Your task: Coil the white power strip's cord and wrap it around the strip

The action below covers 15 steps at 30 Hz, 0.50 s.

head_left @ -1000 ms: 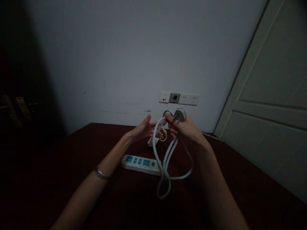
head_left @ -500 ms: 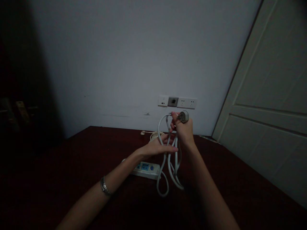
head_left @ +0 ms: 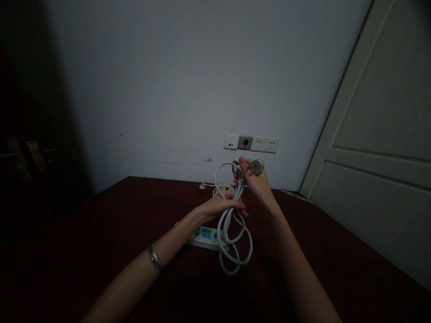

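The white cord (head_left: pixel 227 219) hangs lengthwise below the right hand (head_left: pixel 258 180), which pinches its upper loops; the left hand (head_left: pixel 219 206) clasps it midway.

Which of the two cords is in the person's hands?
The white cord, looped between the left hand and the right hand; the other, the cream cord, lies bundled on the table beyond them.

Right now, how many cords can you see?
2. The looped white cord is held in the left hand and right hand; the cream cord lies bunched on the table beyond the left hand, partly covered. Others may be hidden.
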{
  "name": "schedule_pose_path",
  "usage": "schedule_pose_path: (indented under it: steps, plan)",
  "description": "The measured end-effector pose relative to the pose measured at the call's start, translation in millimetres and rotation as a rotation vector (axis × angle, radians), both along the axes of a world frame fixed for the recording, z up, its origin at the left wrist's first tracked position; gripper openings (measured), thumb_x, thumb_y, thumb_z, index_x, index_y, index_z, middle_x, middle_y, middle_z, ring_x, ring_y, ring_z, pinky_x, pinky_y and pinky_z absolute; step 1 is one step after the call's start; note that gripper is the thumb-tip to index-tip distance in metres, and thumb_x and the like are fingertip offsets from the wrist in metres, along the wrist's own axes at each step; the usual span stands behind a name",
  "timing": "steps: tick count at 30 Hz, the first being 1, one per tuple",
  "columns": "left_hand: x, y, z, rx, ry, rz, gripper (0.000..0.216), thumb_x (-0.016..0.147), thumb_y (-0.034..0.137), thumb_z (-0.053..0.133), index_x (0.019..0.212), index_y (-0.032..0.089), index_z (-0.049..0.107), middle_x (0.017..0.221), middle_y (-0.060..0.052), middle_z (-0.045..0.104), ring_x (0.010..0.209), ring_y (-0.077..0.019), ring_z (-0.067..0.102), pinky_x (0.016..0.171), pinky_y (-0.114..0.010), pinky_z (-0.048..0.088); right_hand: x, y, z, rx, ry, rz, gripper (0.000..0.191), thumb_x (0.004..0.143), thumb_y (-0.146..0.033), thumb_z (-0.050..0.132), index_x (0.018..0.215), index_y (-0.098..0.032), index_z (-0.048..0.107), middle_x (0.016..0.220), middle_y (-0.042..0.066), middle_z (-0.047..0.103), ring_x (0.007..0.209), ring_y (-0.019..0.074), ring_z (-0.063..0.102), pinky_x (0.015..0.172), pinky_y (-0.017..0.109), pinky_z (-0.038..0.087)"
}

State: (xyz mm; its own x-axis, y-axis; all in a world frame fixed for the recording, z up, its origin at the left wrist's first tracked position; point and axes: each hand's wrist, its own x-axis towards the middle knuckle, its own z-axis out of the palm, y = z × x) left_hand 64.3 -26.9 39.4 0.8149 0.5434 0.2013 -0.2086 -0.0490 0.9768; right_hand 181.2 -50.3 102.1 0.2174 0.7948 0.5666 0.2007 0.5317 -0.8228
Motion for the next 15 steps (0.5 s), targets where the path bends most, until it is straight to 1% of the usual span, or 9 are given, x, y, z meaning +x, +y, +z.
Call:
schedule_pose_path:
  steps: [2,3,6,9,11,13,15]
  plan:
    - [-3.3,3.8,-0.6,-0.008,-0.072,-0.062,0.019,0.066,0.025,0.066,0.072,0.013,0.052,0.071,-0.006,0.065,0.067,-0.0166,0.064,0.067,-0.029,0.048,13.1,-4.8,5.2,0.001,-0.151,-0.103,0.046,0.071,-0.064,0.052,0.069,-0.018,0.054,0.057,0.000,0.056,0.047,0.0106,0.052,0.041,0.020,0.041]
    - [-5.7,6.6,-0.4,0.006,-0.088,-0.073,0.018,0.067,0.023,0.064,0.076,0.013,0.053,0.072,-0.006,0.065,0.067,-0.0169,0.064,0.066,-0.030,0.048,19.5,-7.7,7.8,0.004,-0.192,-0.145,0.049,0.072,-0.066,0.050,0.069,-0.017,0.055,0.060,0.002,0.059,0.048,0.0108,0.053,0.041,0.021,0.040]
    - [-14.4,16.8,2.7,0.058,-0.073,-0.076,0.022,0.065,0.015,0.062,0.086,0.011,0.057,0.072,-0.006,0.064,0.065,-0.0146,0.063,0.063,-0.026,0.047,35.0,-16.8,14.0,-0.015,-0.212,-0.215,0.057,0.073,-0.070,0.045,0.073,-0.014,0.059,0.060,0.005,0.061,0.039,0.0082,0.049,0.037,0.020,0.036]
    - [-22.1,25.1,7.8,0.079,-0.032,-0.119,0.030,0.058,0.010,0.061,0.089,0.009,0.060,0.076,-0.006,0.065,0.068,-0.0134,0.062,0.065,-0.024,0.047,40.4,-22.4,16.8,-0.060,-0.170,-0.172,0.060,0.073,-0.070,0.044,0.075,-0.013,0.061,0.053,0.005,0.059,0.032,0.0070,0.044,0.033,0.020,0.032]
    - [-24.5,28.3,8.6,0.098,0.016,-0.200,0.036,0.055,0.010,0.060,0.090,0.009,0.061,0.077,-0.006,0.065,0.070,-0.0142,0.062,0.067,-0.025,0.047,38.0,-22.7,16.8,-0.070,-0.100,-0.113,0.059,0.072,-0.070,0.046,0.075,-0.013,0.061,0.052,0.005,0.059,0.033,0.0084,0.047,0.033,0.021,0.035]
    - [-24.3,30.7,5.1,0.109,0.075,-0.299,0.035,0.053,0.012,0.058,0.088,0.009,0.062,0.076,-0.006,0.064,0.068,-0.0147,0.062,0.066,-0.027,0.047,33.3,-21.3,16.4,-0.038,-0.004,-0.090,0.057,0.072,-0.069,0.048,0.072,-0.014,0.061,0.051,0.004,0.058,0.035,0.0095,0.049,0.035,0.022,0.039]
    - [-22.0,33.5,-2.2,0.086,0.116,-0.363,0.029,0.053,0.013,0.056,0.081,0.010,0.062,0.073,-0.005,0.063,0.065,-0.0147,0.061,0.064,-0.029,0.048,29.4,-20.3,16.9,0.024,0.099,-0.105,0.055,0.071,-0.069,0.049,0.067,-0.015,0.060,0.051,0.004,0.058,0.037,0.0093,0.051,0.036,0.022,0.042]
